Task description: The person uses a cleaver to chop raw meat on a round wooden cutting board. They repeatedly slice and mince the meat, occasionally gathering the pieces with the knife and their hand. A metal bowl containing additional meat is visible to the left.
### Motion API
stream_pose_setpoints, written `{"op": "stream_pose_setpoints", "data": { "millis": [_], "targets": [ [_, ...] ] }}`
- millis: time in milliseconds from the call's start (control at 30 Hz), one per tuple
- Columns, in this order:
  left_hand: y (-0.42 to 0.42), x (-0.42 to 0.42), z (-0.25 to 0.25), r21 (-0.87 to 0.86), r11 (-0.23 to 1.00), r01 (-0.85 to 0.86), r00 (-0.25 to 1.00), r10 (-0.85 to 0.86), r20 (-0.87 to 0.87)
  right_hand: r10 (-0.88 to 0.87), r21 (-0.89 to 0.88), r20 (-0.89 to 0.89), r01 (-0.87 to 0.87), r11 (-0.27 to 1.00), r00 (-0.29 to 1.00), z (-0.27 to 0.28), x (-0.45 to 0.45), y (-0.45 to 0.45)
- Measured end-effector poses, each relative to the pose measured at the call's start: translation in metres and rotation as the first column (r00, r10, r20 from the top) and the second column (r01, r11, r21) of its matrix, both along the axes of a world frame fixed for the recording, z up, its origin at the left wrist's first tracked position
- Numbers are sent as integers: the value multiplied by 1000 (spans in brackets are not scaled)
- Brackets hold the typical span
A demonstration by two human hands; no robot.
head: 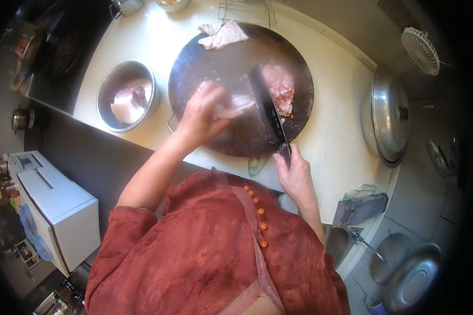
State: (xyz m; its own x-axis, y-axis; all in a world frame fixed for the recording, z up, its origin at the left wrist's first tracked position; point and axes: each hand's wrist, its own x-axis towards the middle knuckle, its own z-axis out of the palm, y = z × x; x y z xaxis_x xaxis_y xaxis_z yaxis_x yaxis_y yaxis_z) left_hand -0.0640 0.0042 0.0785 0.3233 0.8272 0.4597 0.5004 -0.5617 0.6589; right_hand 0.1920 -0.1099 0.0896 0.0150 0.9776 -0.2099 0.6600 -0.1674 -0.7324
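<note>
My right hand grips the handle of a cleaver, its dark blade angled up and to the left over the board. Under my left hand is a pale strip of raw meat, held by the fingers, with its free end close to the blade. Both lie on a round dark chopping board. Chopped pink meat is heaped just right of the cleaver, which hides part of it. At the board's far edge rests a flat pale piece of meat or skin.
Left of the board, a metal bowl holds chunks of raw meat. A large lidded pot stands on the right. Nearer are a grey sharpening stone and a sink. A wire rack sits behind the board.
</note>
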Motion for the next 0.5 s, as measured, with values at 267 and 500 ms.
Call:
{"op": "stream_pose_setpoints", "data": {
  "millis": [267, 500],
  "targets": [
    [-32, -47, -28, -102, 993, -53, 985, 36, -169, 25, -30, 1, -25, 999, 1000, 3, 2, 3],
    [-34, -15, -42, -324, 856, -402, 913, 400, -77, 21, -110, 20, -18, 994, 1000, 7, 1, 4]
  ]
}}
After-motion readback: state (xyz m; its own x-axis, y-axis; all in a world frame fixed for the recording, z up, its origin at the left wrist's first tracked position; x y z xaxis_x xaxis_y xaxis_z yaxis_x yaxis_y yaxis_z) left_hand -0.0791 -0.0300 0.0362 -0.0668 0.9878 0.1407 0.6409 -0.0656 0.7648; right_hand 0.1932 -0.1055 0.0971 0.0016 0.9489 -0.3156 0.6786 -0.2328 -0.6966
